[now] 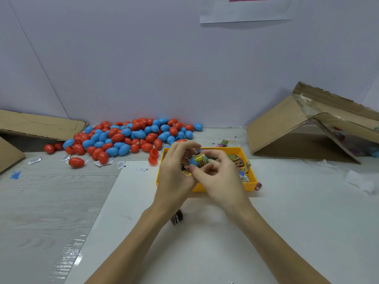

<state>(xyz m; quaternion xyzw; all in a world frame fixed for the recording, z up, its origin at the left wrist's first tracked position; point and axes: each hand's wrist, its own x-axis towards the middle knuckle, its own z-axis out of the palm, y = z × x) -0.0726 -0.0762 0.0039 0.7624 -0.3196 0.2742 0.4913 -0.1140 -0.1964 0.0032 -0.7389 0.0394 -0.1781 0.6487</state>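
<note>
Head view, near to far.
- White sheet (287, 222): work surface; a small dark object (177, 217) lies on it under the left wrist.
- Left hand (176, 169): fingers curled round the blue egg (198, 160), cradling it from the left.
- Right hand (223, 177): thumb and fingertips pinching the same egg, where a yellow packet (203, 158) sits against it.
- Blue egg: held above the yellow tray (252, 182); apparently mid-filling or mid-closing, though fingers hide the seam.
- Loose packets (235, 159): many left in the tray, so much work remains.
- Open red halves (153, 156): just left of the tray, not yet used.
- Egg pile (127, 138): red and blue, closed, far left.
- Cardboard box (287, 128): far right, tipped open.
</note>
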